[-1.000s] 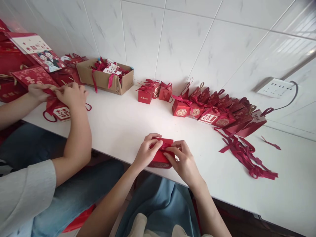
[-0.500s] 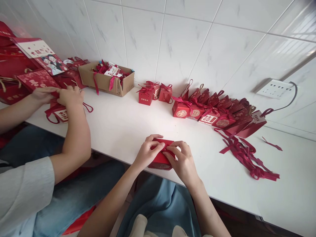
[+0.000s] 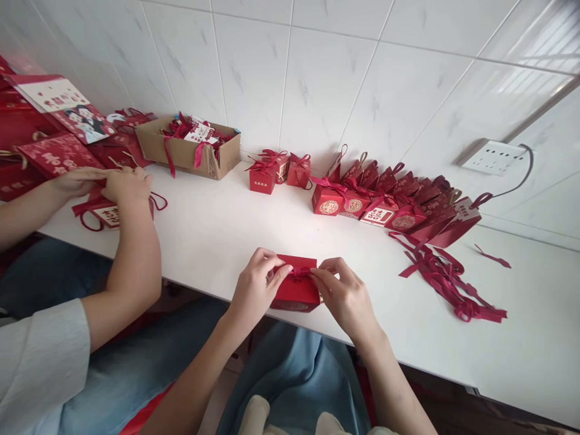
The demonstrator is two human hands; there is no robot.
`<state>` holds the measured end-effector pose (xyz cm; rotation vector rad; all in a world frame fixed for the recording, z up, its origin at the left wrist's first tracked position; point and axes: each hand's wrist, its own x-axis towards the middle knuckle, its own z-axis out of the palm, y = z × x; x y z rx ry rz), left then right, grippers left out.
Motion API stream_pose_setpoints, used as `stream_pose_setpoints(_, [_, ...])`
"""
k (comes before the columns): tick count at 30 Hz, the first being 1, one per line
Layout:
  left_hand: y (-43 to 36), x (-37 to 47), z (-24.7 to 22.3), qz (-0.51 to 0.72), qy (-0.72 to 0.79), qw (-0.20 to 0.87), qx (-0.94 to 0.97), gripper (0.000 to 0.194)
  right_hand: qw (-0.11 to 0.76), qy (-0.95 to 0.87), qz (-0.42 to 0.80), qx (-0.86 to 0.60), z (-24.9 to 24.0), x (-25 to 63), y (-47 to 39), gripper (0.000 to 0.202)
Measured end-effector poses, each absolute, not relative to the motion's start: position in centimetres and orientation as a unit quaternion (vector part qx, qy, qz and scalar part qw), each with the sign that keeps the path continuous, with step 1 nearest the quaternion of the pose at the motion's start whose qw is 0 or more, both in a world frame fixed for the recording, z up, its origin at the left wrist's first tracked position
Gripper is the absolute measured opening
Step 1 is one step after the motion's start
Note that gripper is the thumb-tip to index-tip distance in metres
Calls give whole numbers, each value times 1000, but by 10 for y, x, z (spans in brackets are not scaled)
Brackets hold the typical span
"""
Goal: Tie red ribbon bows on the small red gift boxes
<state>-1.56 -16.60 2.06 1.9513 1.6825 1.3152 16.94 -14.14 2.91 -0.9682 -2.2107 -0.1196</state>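
Note:
A red gift box point(image 3: 296, 293) sits at the near edge of the white table in front of me. Across its top runs a dark red ribbon point(image 3: 299, 272), gathered in a knot or bow at the middle. My left hand point(image 3: 257, 283) pinches the ribbon's left side between thumb and fingers. On the other side, my right hand point(image 3: 345, 291) pinches the ribbon's right side at the box's edge. Part of a gold round pattern shows on the box's front face.
Finished-looking red boxes point(image 3: 362, 202) stand in rows by the wall, with loose ribbons point(image 3: 446, 281) to their right. Three small boxes point(image 3: 261, 176) and a cardboard box point(image 3: 181, 154) are further left. A co-worker's hands point(image 3: 124, 184) handle another red box point(image 3: 107, 216).
My hands have moved apart from the middle of the box top, drawing the ribbon out sideways. The knot between them now shows. The whole view has shifted slightly.

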Motion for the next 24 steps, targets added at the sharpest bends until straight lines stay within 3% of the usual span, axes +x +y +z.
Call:
stream_pose_setpoints(10, [-181,-5,4,463,585,44,664,14,356,-880,-74,-305,13,182,-150,28])
stream_pose_setpoints(16, [-179,-6,-5,477,571,91,662,15,367,-881,-43,-297,6,185,-150,38])
stream_pose_setpoints(24, [-178,-4,-9,512,585,128,615,17,374,-885,-60,-269,0,193,-144,37])
